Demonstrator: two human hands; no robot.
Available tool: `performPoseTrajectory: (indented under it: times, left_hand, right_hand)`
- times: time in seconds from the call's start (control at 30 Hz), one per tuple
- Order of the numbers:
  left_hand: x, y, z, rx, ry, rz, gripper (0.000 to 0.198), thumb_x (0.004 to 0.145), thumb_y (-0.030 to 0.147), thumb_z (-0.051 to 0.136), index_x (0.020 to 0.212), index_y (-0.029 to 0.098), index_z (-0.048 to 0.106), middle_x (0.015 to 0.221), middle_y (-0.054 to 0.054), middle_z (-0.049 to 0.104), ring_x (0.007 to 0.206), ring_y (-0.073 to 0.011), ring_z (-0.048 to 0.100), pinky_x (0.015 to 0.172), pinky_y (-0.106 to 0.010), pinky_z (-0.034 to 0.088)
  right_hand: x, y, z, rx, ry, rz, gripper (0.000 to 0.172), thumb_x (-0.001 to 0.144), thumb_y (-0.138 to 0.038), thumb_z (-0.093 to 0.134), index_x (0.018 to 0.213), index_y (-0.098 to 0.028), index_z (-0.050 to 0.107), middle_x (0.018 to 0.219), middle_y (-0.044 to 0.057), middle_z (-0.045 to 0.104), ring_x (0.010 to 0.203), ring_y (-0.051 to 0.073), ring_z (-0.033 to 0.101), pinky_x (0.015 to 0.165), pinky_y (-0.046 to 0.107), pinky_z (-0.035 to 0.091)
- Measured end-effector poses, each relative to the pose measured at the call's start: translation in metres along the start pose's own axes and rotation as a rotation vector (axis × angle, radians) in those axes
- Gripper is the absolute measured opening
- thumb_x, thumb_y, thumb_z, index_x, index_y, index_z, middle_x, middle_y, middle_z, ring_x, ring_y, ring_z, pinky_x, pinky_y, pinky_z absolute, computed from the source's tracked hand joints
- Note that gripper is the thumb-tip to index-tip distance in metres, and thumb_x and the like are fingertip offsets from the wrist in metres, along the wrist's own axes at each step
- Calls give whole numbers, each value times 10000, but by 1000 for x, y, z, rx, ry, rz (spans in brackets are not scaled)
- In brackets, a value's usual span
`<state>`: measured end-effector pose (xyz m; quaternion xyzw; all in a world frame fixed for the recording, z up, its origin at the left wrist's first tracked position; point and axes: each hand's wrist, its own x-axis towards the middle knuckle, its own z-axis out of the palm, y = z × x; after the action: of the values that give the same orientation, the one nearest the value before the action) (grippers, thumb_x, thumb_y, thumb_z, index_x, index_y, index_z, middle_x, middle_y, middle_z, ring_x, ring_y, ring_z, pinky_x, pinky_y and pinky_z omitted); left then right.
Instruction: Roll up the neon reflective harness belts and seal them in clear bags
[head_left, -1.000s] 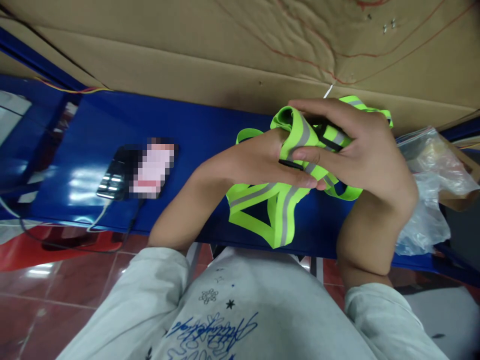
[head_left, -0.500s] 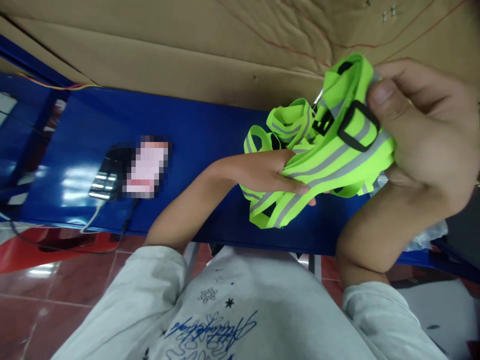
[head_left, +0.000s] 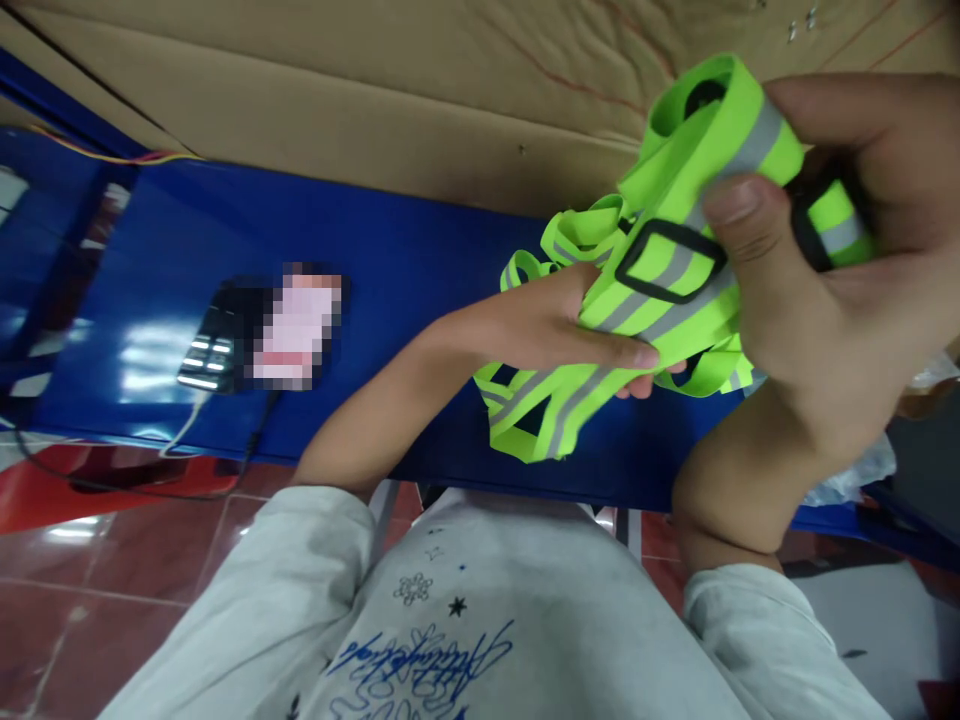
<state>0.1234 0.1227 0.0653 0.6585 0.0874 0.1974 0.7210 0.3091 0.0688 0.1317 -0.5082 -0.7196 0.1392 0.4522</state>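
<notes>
A neon-green reflective strap harness (head_left: 675,320) with grey stripes is bunched between my two hands above the table. My left hand (head_left: 562,325) is closed around its lower part, thumb on top and fingertips showing beneath. My right hand (head_left: 832,240) grips the upper folds, with its thumb pressed on the strap beside a black slide buckle (head_left: 671,262). Another black buckle lies partly inside the right hand's fingers. Strap loops hang below my left hand. More green straps (head_left: 585,235) lie behind on the table, and I cannot tell if they belong to the same harness.
On the blue table (head_left: 405,250) to the left sit a black device (head_left: 206,350) with cables and a pixelated pinkish thing (head_left: 296,330). Brown cardboard (head_left: 337,110) rises behind the table. Clear plastic (head_left: 855,470) lies at right, and a red stool (head_left: 112,480) stands lower left.
My right hand has moved up and toward the camera, folding more strap over the bundle. The buckle has shifted left, and my left hand has slid slightly right, still holding on.
</notes>
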Motion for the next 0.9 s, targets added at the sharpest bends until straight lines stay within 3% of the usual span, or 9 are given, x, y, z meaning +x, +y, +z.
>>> performPoseTrajectory:
  times: [0.07, 0.2, 0.33, 0.43, 0.5, 0.6, 0.67, 0.77, 0.9]
  left_hand:
    - [-4, 5, -6, 135, 11, -10, 170, 937, 331, 759, 948, 162, 760, 888, -51, 785, 880, -227, 766, 893, -358, 624]
    - [-15, 11, -15, 266, 7, -2, 234, 919, 411, 771, 892, 179, 771, 894, -50, 788, 941, -255, 764, 931, -361, 610]
    - [-16, 13, -13, 282, 20, 21, 275, 978, 432, 689, 967, 170, 771, 941, -40, 780, 991, -250, 760, 969, -377, 596]
    - [-15, 16, -13, 300, 79, 41, 313, 1001, 457, 660, 1017, 163, 765, 951, -17, 777, 990, -232, 761, 941, -353, 600]
    - [-15, 17, -16, 310, 151, 99, 318, 1009, 453, 659, 1027, 151, 758, 969, -18, 787, 975, -210, 761, 921, -322, 606]
    - [-15, 13, -20, 285, 229, 224, 272, 974, 408, 732, 1034, 143, 751, 1036, -37, 801, 1002, -185, 762, 913, -268, 612]
    - [-16, 9, -20, 176, 203, 177, 278, 933, 387, 790, 1082, 156, 750, 1096, -45, 803, 1043, -204, 774, 913, -280, 632]
    - [-16, 8, -16, -83, 74, -35, 311, 924, 387, 808, 1137, 167, 753, 1171, -75, 802, 1082, -265, 785, 909, -363, 669]
    - [-15, 14, -12, -139, -69, -143, 330, 921, 411, 801, 1159, 186, 760, 1057, -67, 824, 964, -251, 804, 840, -341, 679]
  right_hand:
    - [1, 8, 4, 9, 28, -17, 248, 969, -460, 729, 1155, -311, 799, 1108, -15, 779, 1052, 244, 704, 932, 413, 560]
    - [5, 22, 14, 203, -162, 188, 241, 917, -489, 759, 1144, -408, 767, 1126, -27, 799, 899, 279, 753, 745, 440, 610]
    - [9, 22, 25, 75, -144, 65, 139, 980, -419, 682, 1062, -402, 793, 1098, -2, 800, 1081, 300, 742, 889, 475, 617]
    - [8, 18, 28, 80, -64, -2, 288, 1073, -372, 542, 1061, -313, 825, 1070, 6, 821, 1011, 267, 773, 871, 440, 615]
    - [8, 17, 28, 98, -167, -63, 385, 1105, -436, 458, 1234, -276, 784, 1199, 7, 804, 1079, 256, 770, 933, 432, 611]
    - [8, 16, 27, -16, -307, -160, 506, 995, -525, 655, 1419, -250, 661, 1385, 38, 722, 1277, 287, 680, 1076, 448, 549]
    - [8, 13, 28, -43, -271, -120, 450, 925, -461, 759, 1330, -273, 696, 1263, 28, 759, 1159, 285, 709, 1005, 428, 563]
    - [7, 5, 29, -52, -136, -32, 168, 963, -378, 708, 1104, -309, 766, 1000, 1, 767, 930, 260, 715, 850, 392, 566]
    - [4, 4, 27, -29, 122, 16, 208, 954, -438, 722, 925, -248, 800, 797, 18, 681, 775, 229, 651, 671, 360, 512]
